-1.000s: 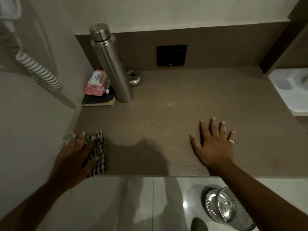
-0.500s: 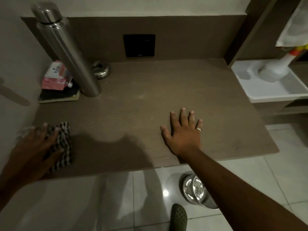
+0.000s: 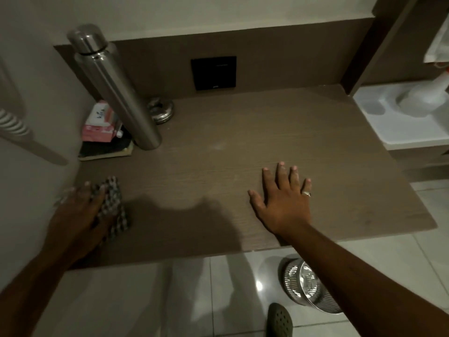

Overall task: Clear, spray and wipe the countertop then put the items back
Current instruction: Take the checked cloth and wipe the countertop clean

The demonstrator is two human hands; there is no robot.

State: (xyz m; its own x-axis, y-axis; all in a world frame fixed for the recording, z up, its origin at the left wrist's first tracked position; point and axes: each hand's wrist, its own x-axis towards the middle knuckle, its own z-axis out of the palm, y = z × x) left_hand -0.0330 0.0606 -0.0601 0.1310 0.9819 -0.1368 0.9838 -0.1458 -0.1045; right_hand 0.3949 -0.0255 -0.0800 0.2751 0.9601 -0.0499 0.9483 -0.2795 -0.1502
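Note:
The brown wooden countertop (image 3: 243,147) fills the middle of the view. My left hand (image 3: 80,215) presses flat on a black-and-white checkered cloth (image 3: 114,207) at the counter's front left corner. My right hand (image 3: 284,203) rests flat on the bare wood at the front right, fingers spread, holding nothing. At the back left stand a tall steel bottle (image 3: 116,86), a pink box (image 3: 99,122) on a dark notebook (image 3: 107,149), and a small round steel tin (image 3: 161,110). A white spray bottle (image 3: 427,91) lies on a white tray (image 3: 388,132) to the right.
A black wall switch plate (image 3: 213,72) sits on the back panel. Under the counter's front edge stands a steel mesh bin (image 3: 308,285) on the tiled floor, with a dark shoe (image 3: 279,322) beside it. A coiled cord (image 3: 12,122) hangs on the left wall.
The view swung right and then partly back, bringing the tray and spray bottle into view. Both hands have stayed in place on the counter, the left one on the cloth.

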